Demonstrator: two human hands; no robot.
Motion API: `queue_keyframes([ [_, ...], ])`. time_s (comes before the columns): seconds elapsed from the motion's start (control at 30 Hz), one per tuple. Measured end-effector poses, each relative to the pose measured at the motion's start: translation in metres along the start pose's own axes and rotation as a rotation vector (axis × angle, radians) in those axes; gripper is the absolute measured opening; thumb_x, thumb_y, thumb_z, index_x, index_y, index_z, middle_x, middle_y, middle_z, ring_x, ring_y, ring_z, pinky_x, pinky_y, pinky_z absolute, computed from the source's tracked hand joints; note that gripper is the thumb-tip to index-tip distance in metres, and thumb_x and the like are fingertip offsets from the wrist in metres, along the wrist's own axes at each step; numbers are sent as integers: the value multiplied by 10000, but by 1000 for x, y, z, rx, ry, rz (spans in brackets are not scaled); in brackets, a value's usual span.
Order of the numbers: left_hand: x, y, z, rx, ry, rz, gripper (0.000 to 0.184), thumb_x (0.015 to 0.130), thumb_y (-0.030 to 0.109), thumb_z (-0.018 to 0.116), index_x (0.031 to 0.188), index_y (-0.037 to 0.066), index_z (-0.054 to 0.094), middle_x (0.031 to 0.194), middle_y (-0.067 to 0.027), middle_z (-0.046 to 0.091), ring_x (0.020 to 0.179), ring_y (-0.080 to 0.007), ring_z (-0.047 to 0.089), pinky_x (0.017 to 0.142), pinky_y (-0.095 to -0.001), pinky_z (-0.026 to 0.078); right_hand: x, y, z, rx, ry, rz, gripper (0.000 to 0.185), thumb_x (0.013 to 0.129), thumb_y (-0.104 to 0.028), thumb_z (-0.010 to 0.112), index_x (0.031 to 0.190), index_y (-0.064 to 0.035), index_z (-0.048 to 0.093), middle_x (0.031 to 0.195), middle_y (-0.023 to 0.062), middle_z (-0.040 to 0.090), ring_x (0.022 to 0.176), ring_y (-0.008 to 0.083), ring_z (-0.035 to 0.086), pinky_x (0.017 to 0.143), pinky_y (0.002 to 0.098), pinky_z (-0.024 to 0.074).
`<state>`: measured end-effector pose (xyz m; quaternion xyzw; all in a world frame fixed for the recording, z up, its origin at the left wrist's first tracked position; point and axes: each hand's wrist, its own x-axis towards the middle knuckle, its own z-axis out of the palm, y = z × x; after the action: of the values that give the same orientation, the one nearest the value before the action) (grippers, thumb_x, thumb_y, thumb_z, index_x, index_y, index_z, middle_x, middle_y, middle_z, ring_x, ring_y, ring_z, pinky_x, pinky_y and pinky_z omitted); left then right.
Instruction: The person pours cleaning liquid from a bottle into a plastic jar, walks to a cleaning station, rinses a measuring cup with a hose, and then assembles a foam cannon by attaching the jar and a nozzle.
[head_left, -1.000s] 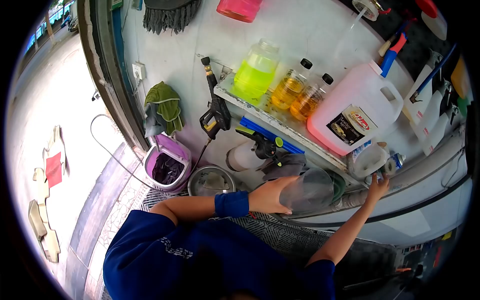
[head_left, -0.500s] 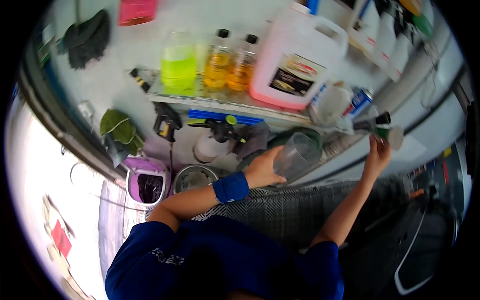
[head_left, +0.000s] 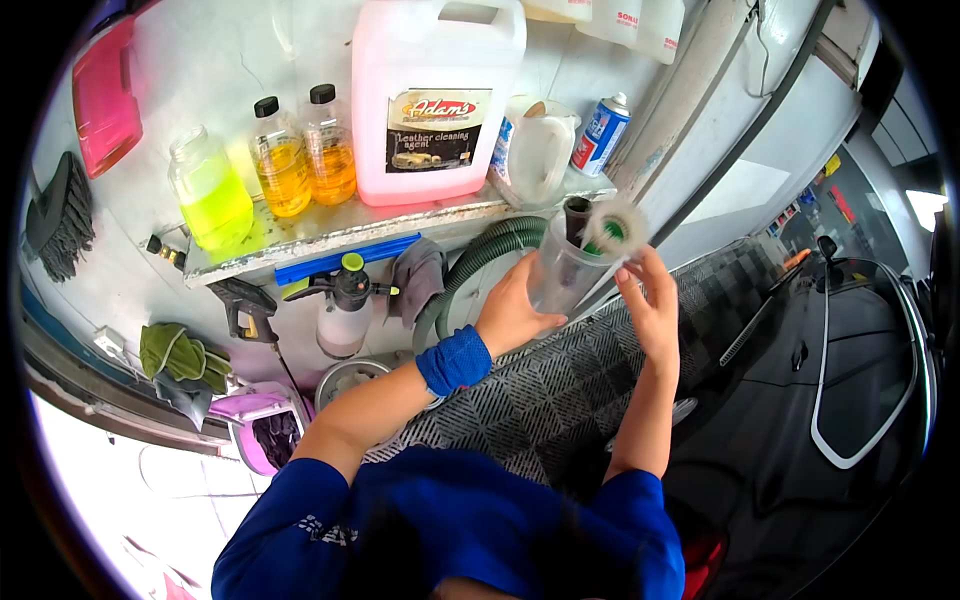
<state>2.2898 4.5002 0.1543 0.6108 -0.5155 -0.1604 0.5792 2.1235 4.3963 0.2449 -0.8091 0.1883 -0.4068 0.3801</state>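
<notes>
A clear plastic cup (head_left: 562,272) is gripped around its side by my left hand (head_left: 515,308), which has a blue wristband above it. Inside the cup stand a round brush (head_left: 613,232) with pale bristles and a green centre, and a dark-tipped piece (head_left: 577,208), perhaps another brush. My right hand (head_left: 652,298) is at the cup's right rim, thumb and fingers apart and close to the pale brush. Whether its fingertips touch the rim or the brush is hard to tell.
A wall shelf (head_left: 330,225) holds a large pink jug (head_left: 420,185), bottles of yellow and amber liquid, and a blue-and-white spray can (head_left: 601,135). Below hang a green hose (head_left: 470,262) and a pump sprayer (head_left: 345,318). A black car (head_left: 760,430) stands to the right.
My right hand has come in from the far right to the cup, and the brush it held is now in the cup. The view has shifted, bringing more of the car into sight.
</notes>
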Motion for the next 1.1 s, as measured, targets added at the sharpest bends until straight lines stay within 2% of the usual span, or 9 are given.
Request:
queue_keyframes([
  [0.03,4,2,1,0,1,6,985,633,218,869,1439,28,336,1327,-229,522,1208,-372,541,1015,-404,448,0,3,6,144,3,10,675,869,-178,716,1456,-74,400,1400,163,508,1268,294,510,1027,420,429],
  [0.13,15,12,5,-40,66,78,995,618,219,888,1426,8,349,1307,-197,554,1194,-340,559,999,-402,456,-1,0,24,66,-38,102,1106,745,-187,846,1534,-56,82,1460,181,394,1280,324,481,1011,439,448],
  [0.23,31,24,8,3,70,103,1010,643,221,875,1451,0,311,1386,-223,477,1268,-362,492,1043,-407,421,23,24,43,169,202,73,850,729,-173,867,1346,24,316,1273,189,532,1166,274,566,925,387,509],
  [0.33,37,26,-1,101,96,256,948,730,181,810,1483,2,262,1462,-247,367,1354,-388,383,1122,-402,328,66,14,26,219,271,-56,772,734,-148,862,1304,12,366,1219,156,564,1102,247,591,892,362,516],
  [0.43,6,27,-28,100,71,255,904,750,169,791,1477,2,281,1456,-239,380,1348,-383,393,1120,-402,330,123,21,6,179,370,-174,974,718,-152,862,1460,-14,245,1313,172,493,1195,266,510,994,381,419],
  [0.7,-99,-5,-98,147,222,12,740,805,149,741,1438,24,378,1389,-176,498,1296,-313,480,1093,-379,355,204,85,29,-10,351,-218,900,760,-177,837,1453,-32,281,1234,122,563,1062,198,564,900,317,457],
  [0.97,-159,-7,-148,105,419,-62,667,853,137,713,1427,38,388,1363,-148,535,1271,-293,508,1059,-381,392,213,118,53,-6,353,-308,911,907,-105,677,1560,-88,41,1564,203,196,1336,284,369,991,373,462],
  [1.0,-163,-8,-148,94,425,-60,663,852,135,714,1423,36,392,1360,-147,538,1266,-292,514,1057,-382,397,216,130,51,72,373,-250,948,904,-104,682,1561,-132,0,1492,245,298,1215,301,507,997,410,451],
  [1.1,-174,-13,-147,37,438,-70,654,850,128,713,1416,34,399,1351,-144,546,1258,-287,524,1053,-383,404,208,125,52,85,390,-162,950,903,-90,678,1557,-128,-11,1485,253,305,1208,303,514,989,405,456],
])
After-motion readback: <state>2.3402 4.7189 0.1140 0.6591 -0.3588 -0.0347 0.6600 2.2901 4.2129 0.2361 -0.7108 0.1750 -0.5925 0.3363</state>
